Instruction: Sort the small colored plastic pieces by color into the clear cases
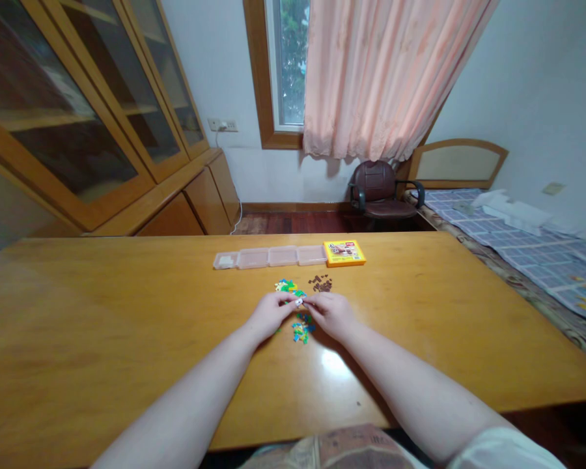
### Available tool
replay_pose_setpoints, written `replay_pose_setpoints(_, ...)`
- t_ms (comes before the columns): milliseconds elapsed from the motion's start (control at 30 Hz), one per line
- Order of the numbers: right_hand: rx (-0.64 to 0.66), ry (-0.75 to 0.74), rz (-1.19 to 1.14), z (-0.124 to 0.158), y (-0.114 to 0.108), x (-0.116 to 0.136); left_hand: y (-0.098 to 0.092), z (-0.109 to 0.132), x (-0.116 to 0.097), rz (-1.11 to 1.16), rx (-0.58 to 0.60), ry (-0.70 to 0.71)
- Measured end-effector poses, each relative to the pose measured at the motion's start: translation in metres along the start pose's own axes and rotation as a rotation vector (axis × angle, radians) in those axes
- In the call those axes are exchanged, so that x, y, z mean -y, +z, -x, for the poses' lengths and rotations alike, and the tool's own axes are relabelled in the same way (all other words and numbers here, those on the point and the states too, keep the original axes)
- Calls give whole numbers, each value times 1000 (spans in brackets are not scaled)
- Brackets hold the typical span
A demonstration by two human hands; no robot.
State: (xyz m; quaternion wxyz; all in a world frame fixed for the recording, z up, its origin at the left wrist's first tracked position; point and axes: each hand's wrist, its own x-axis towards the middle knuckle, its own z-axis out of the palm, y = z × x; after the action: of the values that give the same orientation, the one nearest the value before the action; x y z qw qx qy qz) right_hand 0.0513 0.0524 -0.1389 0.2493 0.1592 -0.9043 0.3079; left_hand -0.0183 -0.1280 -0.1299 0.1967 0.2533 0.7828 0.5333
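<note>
My left hand and my right hand meet over the table, fingertips almost touching. Between them is a tiny white piece with a dark mark, pinched by both hands; its exact kind is too small to tell. Just beyond my left fingers lies a pile of small green, yellow, blue and white plastic pieces. Closer to me, between my wrists, is a second pile of blue, green and yellow pieces. Small brown pieces are scattered beyond my right hand. My fingers hide part of the coloured pieces.
Across the wooden table, a row of shallow clear plastic trays adjoins a yellow box with a printed picture. Past the far edge stand a brown armchair, a bed and a glass-doored cabinet.
</note>
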Motion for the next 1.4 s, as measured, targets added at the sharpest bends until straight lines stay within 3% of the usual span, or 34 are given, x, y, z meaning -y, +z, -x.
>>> replay_pose_setpoints(133,13,47,18,0,-1,1,-4,0,-2,-79,1,-9)
replay_pose_setpoints(333,25,285,121,-6,-9,-12,-29,0,-4,-406,-200,-29)
replay_pose_setpoints(400,16,357,180,-9,-13,-19,-39,2,-7,-567,-208,-12)
replay_pose_setpoints(533,-29,339,220,-10,-15,-26,-50,5,-11,-739,-105,-45)
replay_pose_setpoints(833,33,212,66,-7,-10,-19,-56,2,0,-723,89,67)
replay_pose_setpoints(1033,45,207,41,-8,-11,-17,-56,3,3,-712,139,135)
replay_pose_setpoints(1400,58,201,17,-7,-8,-15,-50,3,5,-668,170,129)
